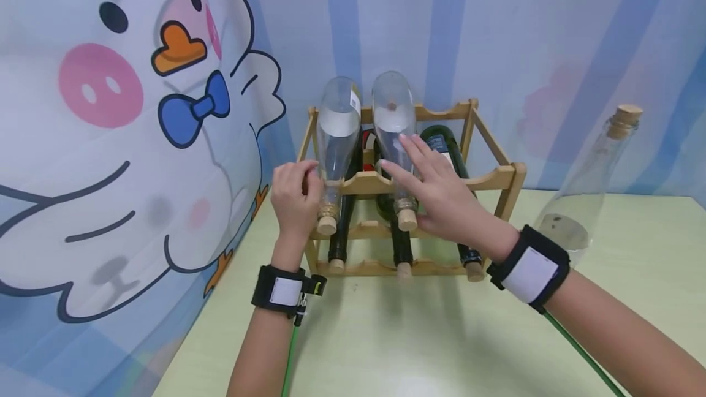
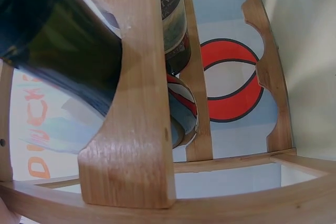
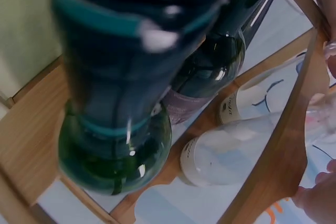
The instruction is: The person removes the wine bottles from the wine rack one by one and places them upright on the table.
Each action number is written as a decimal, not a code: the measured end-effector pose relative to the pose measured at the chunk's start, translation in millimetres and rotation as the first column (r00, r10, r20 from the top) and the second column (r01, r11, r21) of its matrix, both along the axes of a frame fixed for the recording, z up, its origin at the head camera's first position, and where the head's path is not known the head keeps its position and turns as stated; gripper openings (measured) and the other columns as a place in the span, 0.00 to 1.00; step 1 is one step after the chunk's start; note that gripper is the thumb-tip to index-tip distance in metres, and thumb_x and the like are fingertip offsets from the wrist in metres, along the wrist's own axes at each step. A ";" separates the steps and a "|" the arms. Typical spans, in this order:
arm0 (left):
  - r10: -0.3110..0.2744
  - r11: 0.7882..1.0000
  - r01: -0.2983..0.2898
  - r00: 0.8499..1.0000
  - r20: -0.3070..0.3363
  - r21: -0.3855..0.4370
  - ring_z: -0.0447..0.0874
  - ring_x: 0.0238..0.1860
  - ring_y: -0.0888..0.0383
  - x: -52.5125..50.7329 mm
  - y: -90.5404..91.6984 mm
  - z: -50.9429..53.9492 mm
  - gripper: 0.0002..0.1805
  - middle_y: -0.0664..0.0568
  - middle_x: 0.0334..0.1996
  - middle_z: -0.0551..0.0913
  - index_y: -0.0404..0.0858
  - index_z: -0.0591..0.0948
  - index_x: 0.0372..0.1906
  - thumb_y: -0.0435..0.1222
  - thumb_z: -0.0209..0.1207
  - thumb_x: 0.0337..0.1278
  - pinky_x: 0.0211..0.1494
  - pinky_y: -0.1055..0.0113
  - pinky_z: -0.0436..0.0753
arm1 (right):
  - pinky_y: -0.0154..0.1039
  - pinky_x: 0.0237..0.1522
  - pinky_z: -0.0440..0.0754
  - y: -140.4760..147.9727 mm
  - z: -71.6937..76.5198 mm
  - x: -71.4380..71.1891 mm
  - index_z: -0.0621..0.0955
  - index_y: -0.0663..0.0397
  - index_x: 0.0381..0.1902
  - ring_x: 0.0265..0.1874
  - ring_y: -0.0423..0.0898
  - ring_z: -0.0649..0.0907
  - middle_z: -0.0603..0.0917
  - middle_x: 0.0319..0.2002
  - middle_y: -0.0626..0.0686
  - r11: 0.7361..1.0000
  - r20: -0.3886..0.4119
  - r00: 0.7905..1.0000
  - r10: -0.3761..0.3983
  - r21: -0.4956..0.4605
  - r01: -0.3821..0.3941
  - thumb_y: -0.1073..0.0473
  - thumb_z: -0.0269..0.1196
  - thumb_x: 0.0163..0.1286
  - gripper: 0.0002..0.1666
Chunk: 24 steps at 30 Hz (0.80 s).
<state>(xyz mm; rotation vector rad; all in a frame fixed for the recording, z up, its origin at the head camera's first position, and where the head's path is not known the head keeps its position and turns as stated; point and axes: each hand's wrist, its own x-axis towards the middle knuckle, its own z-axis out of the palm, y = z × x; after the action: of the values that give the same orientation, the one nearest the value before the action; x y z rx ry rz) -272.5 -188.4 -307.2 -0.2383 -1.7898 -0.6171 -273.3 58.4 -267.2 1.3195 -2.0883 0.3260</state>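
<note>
A wooden wine rack (image 1: 369,183) holds two clear corked bottles on its upper tier, slanting neck-down towards me. My left hand (image 1: 296,198), fingers curled, grips the rack's front left corner, beside the left clear bottle (image 1: 339,109). The straight fingers of my right hand (image 1: 444,201) rest on the second clear bottle (image 1: 393,100), which lies in the middle slot; its cork points at me. My right thumb is mostly hidden near that bottle's neck. The right wrist view shows the two clear bottles side by side, with a green bottle (image 3: 115,150) close to the camera.
Dark corked bottles lie on the lower tier, including a green one (image 1: 441,139) at the right. Another clear corked bottle (image 1: 579,201) stands upright on the pale green table (image 1: 386,348), right of the rack. A printed cloth (image 1: 529,29) hangs behind and at the left.
</note>
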 end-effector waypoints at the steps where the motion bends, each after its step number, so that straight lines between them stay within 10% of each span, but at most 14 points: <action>1: 0.001 1.000 -0.001 1.000 -0.002 -0.001 0.70 0.26 0.50 0.4 0.5 -0.3 0.12 0.45 0.18 0.75 0.34 0.80 0.30 0.33 0.46 0.53 0.34 0.59 0.70 | 0.60 0.59 0.56 -2.3 0.3 -0.2 0.60 0.49 0.64 0.67 0.58 0.49 0.50 0.67 0.64 1.000 0.022 1.000 -0.014 0.022 0.014 0.77 0.61 0.40 0.51; 11: -0.016 1.000 0.015 1.000 -0.012 -0.007 0.70 0.24 0.51 -0.8 3.4 -0.1 0.12 0.45 0.17 0.74 0.33 0.80 0.30 0.33 0.46 0.54 0.36 0.59 0.70 | 0.63 0.55 0.61 -6.6 -0.8 -1.2 0.78 0.51 0.39 0.64 0.59 0.59 0.63 0.63 0.61 0.999 0.058 0.998 0.032 0.007 -0.032 0.78 0.57 0.52 0.20; 19: -0.013 1.000 0.013 1.000 0.013 0.000 0.69 0.25 0.51 0.8 0.8 -0.4 0.11 0.45 0.18 0.74 0.33 0.80 0.31 0.32 0.47 0.54 0.35 0.60 0.70 | 0.65 0.54 0.60 -4.6 5.9 27.6 0.75 0.51 0.31 0.64 0.61 0.59 0.65 0.62 0.60 0.984 0.094 0.980 0.173 0.016 -0.176 0.88 0.46 0.39 0.30; 24: -0.076 0.997 0.076 0.993 0.091 0.010 0.69 0.27 0.50 4.8 -4.2 4.3 0.11 0.44 0.20 0.75 0.33 0.79 0.35 0.32 0.47 0.56 0.39 0.58 0.70 | 0.62 0.54 0.63 0.2 12.2 48.6 0.75 0.52 0.28 0.62 0.60 0.62 0.69 0.59 0.60 0.972 0.048 0.970 0.237 -0.011 -0.236 0.83 0.57 0.44 0.22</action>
<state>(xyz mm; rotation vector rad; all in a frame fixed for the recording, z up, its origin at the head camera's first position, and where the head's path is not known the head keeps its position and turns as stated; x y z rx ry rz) -267.6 -192.6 -302.9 -0.2784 -1.8735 -0.6975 -224.7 58.6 -255.0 1.5755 -1.9695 0.4697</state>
